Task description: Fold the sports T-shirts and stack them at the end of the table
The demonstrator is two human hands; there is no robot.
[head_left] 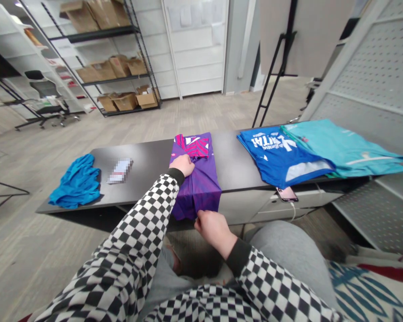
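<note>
A purple jersey (pixel 204 174) with pink-striped parts at its far end lies folded lengthwise on the dark tabletop, its near end hanging over the front edge. My left hand (pixel 183 165) rests on the middle of it, fingers closed on the fabric. Below the table edge, my right hand (pixel 213 226) pinches the hanging hem. To the right lies a blue jersey (pixel 275 154) with white lettering, overlapping a stack of turquoise garments (pixel 345 147). A crumpled bright blue garment (pixel 77 181) sits at the table's left end.
A pixelated flat item (pixel 120 171) lies on the table (pixel 144 156) left of the jersey. A phone (pixel 288 194) with a cable is at the front edge. Behind stand a shelf rack (pixel 100 33) with cardboard boxes and an easel (pixel 282 58); a perforated panel (pixel 372 80) borders the right.
</note>
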